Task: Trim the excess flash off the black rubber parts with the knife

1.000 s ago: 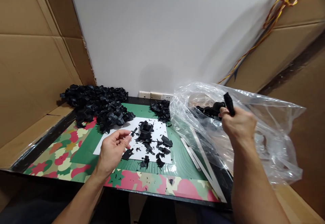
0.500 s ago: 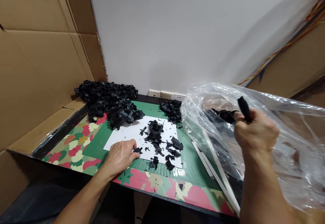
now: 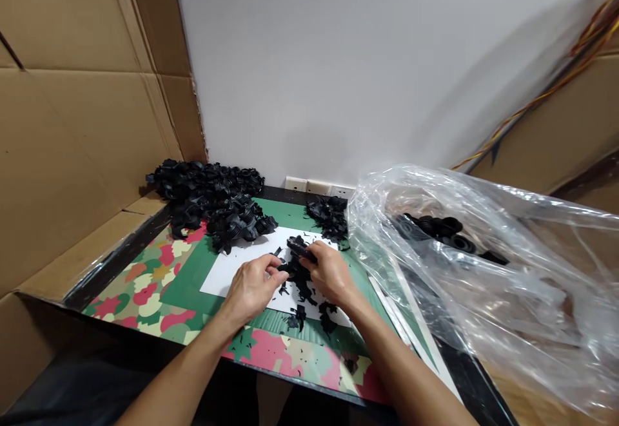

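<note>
In the middle of the table, my right hand (image 3: 329,271) is closed round a black rubber piece (image 3: 298,245), its exact shape partly covered by the fingers. Close to its left, my left hand (image 3: 256,284) has thumb and forefinger pinched together at the edge of the dark scraps. What those fingertips hold, if anything, is too small to make out. Torn black rubber scraps (image 3: 297,316) lie beneath and in front of both hands, on a white sheet of paper (image 3: 220,278) and on the green mat around it.
A large heap of black ribbed rubber parts (image 3: 207,187) lies at the back left, beside cardboard (image 3: 97,129). A smaller scrap pile (image 3: 331,213) sits near wall sockets (image 3: 316,187). On the right, a clear plastic bag (image 3: 483,303) holds black round parts (image 3: 440,226); white strips (image 3: 389,307) lie beside it.
My right hand has come from the plastic bag leftward to the middle of the paper. My left hand has moved slightly right and its fingers have come together.
</note>
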A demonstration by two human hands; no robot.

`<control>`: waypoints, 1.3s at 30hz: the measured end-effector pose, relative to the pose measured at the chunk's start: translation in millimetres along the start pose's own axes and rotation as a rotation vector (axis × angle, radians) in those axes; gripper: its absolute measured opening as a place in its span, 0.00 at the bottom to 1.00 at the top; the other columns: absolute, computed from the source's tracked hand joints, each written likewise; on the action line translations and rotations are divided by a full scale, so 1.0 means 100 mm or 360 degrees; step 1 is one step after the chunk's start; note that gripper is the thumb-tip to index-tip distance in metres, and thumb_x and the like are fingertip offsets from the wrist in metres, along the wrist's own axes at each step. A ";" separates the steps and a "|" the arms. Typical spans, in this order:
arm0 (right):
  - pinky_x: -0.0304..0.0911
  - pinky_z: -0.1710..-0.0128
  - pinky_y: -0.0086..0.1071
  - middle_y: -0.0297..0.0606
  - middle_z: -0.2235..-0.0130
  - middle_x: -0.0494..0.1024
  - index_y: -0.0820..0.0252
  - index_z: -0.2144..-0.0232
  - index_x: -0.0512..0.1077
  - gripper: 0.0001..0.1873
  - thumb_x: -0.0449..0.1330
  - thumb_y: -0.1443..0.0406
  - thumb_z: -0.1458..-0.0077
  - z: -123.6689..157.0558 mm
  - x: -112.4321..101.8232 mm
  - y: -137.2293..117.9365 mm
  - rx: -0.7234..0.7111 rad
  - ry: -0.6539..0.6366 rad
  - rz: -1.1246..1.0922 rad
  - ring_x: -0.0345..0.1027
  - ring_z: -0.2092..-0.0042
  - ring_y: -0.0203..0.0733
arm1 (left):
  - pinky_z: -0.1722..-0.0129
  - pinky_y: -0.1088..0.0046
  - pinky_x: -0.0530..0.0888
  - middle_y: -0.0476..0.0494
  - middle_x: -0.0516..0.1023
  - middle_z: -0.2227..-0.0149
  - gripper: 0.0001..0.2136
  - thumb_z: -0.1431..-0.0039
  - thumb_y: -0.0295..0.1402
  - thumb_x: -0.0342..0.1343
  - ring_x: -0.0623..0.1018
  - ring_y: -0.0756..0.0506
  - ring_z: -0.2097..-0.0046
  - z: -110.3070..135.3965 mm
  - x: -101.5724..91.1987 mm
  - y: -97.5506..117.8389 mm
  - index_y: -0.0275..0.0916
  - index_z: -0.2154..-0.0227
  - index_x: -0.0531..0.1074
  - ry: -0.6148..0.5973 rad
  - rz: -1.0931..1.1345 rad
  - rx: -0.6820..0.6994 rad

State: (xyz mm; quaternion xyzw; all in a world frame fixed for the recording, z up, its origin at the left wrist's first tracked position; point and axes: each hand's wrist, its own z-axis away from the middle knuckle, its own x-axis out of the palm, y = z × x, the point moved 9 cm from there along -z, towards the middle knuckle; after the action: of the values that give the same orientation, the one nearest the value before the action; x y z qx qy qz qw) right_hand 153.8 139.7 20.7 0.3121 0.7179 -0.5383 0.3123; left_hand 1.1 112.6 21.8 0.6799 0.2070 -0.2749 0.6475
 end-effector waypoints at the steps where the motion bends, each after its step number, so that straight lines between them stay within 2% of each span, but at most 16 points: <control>1: 0.55 0.71 0.29 0.34 0.72 0.69 0.57 0.79 0.66 0.10 0.58 0.69 0.48 0.02 -0.02 -0.01 -0.0010 0.0020 -0.0018 0.64 0.71 0.39 | 0.77 0.74 0.68 0.48 0.77 0.74 0.10 0.47 0.35 0.56 0.75 0.48 0.77 -0.01 0.06 -0.05 0.38 0.62 0.73 -0.0019 0.0248 -0.0067; 4: 0.56 0.70 0.30 0.35 0.73 0.69 0.57 0.79 0.64 0.09 0.56 0.67 0.48 0.11 -0.08 -0.06 -0.0084 0.0115 -0.0177 0.63 0.71 0.40 | 0.88 0.80 0.59 0.55 0.71 0.83 0.14 0.50 0.38 0.60 0.67 0.53 0.87 -0.05 0.28 -0.12 0.37 0.62 0.72 -0.0098 0.0895 -0.0262; 6: 0.56 0.71 0.30 0.35 0.74 0.69 0.56 0.80 0.64 0.08 0.55 0.66 0.49 0.19 -0.09 -0.09 -0.0125 0.0145 -0.0372 0.63 0.71 0.40 | 0.91 0.83 0.53 0.57 0.67 0.88 0.12 0.53 0.36 0.63 0.61 0.55 0.91 -0.07 0.41 -0.16 0.36 0.68 0.72 -0.0098 0.1194 -0.0458; 8: 0.57 0.70 0.31 0.35 0.74 0.71 0.57 0.78 0.67 0.07 0.54 0.64 0.50 0.25 -0.09 -0.07 -0.0086 0.0125 -0.0593 0.64 0.72 0.41 | 0.92 0.84 0.51 0.57 0.66 0.90 0.09 0.54 0.33 0.64 0.60 0.56 0.92 -0.08 0.45 -0.17 0.36 0.73 0.70 -0.0042 0.1348 -0.0602; 11: 0.59 0.70 0.32 0.36 0.74 0.73 0.58 0.75 0.70 0.10 0.54 0.59 0.50 0.34 -0.17 0.09 0.0166 0.0233 -0.0857 0.65 0.72 0.42 | 0.90 0.84 0.60 0.55 0.69 0.87 0.08 0.52 0.27 0.62 0.67 0.54 0.88 -0.10 0.43 -0.15 0.37 0.74 0.66 0.0060 0.1479 -0.0697; 14: 0.59 0.72 0.32 0.36 0.76 0.73 0.59 0.77 0.69 0.14 0.56 0.54 0.51 0.41 -0.22 0.18 0.0337 0.0293 -0.0881 0.65 0.73 0.42 | 0.87 0.82 0.67 0.52 0.72 0.84 0.07 0.50 0.24 0.58 0.71 0.53 0.86 -0.09 0.42 -0.10 0.36 0.73 0.64 0.0097 0.1615 -0.0745; 18: 0.56 0.73 0.31 0.35 0.77 0.73 0.57 0.78 0.67 0.10 0.56 0.59 0.50 0.38 -0.18 0.05 0.0182 0.0189 -0.0556 0.64 0.74 0.42 | 0.86 0.80 0.68 0.48 0.74 0.82 0.06 0.50 0.23 0.58 0.73 0.51 0.85 -0.03 0.49 0.02 0.34 0.73 0.66 0.0018 0.1705 -0.0748; 21: 0.56 0.73 0.30 0.35 0.76 0.72 0.55 0.78 0.65 0.09 0.52 0.64 0.46 0.34 -0.14 -0.03 0.0049 0.0148 -0.0353 0.64 0.74 0.41 | 0.86 0.80 0.69 0.47 0.76 0.81 0.07 0.52 0.22 0.59 0.75 0.50 0.83 0.02 0.50 0.04 0.35 0.71 0.66 0.0036 0.1714 -0.0739; 25: 0.55 0.74 0.28 0.33 0.76 0.71 0.55 0.79 0.62 0.10 0.52 0.68 0.46 0.31 -0.14 -0.14 -0.0140 0.0091 -0.0325 0.63 0.74 0.39 | 0.87 0.82 0.65 0.48 0.74 0.84 0.08 0.54 0.21 0.60 0.73 0.51 0.85 0.01 0.50 -0.03 0.35 0.72 0.67 0.0099 0.1710 -0.0774; 29: 0.56 0.72 0.27 0.33 0.75 0.71 0.56 0.77 0.63 0.08 0.51 0.70 0.48 0.30 -0.14 -0.26 -0.0359 -0.0056 -0.0288 0.62 0.73 0.37 | 0.88 0.84 0.61 0.52 0.71 0.85 0.07 0.56 0.21 0.60 0.68 0.55 0.87 -0.03 0.49 -0.10 0.34 0.74 0.68 0.0103 0.1715 -0.0804; 31: 0.56 0.73 0.27 0.32 0.75 0.71 0.56 0.76 0.64 0.05 0.53 0.70 0.50 0.26 -0.20 -0.17 -0.0337 -0.0067 -0.0200 0.62 0.73 0.37 | 0.89 0.85 0.59 0.53 0.70 0.85 0.07 0.58 0.22 0.61 0.66 0.57 0.88 -0.04 0.44 -0.14 0.34 0.75 0.69 0.0073 0.1710 -0.0801; 33: 0.55 0.74 0.27 0.32 0.76 0.70 0.56 0.77 0.62 0.05 0.53 0.70 0.53 0.20 -0.36 0.07 -0.0203 0.0029 -0.0113 0.61 0.74 0.37 | 0.90 0.85 0.56 0.55 0.68 0.85 0.08 0.61 0.23 0.63 0.62 0.59 0.89 -0.04 0.33 -0.19 0.34 0.78 0.69 0.0037 0.1696 -0.0778; 36: 0.52 0.76 0.29 0.33 0.78 0.67 0.56 0.78 0.60 0.08 0.47 0.67 0.49 0.15 -0.63 0.45 0.0002 0.0215 -0.0054 0.59 0.76 0.39 | 0.90 0.83 0.56 0.56 0.68 0.85 0.11 0.67 0.24 0.66 0.60 0.59 0.89 -0.04 0.14 -0.27 0.34 0.78 0.70 -0.0013 0.1640 -0.0725; 39: 0.51 0.76 0.29 0.31 0.80 0.65 0.55 0.81 0.58 0.09 0.50 0.66 0.50 0.14 -0.65 0.55 0.0047 0.0204 -0.0008 0.57 0.77 0.38 | 0.88 0.83 0.58 0.54 0.70 0.83 0.12 0.70 0.25 0.67 0.63 0.58 0.88 -0.04 0.07 -0.28 0.33 0.77 0.72 -0.0023 0.1573 -0.0643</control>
State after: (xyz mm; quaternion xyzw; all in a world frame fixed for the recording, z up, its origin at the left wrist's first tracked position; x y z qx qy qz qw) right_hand 238.6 131.1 36.5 0.3485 0.7292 -0.5285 0.2598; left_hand -11.0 118.2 -3.7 0.5561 -0.0937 0.1036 0.8193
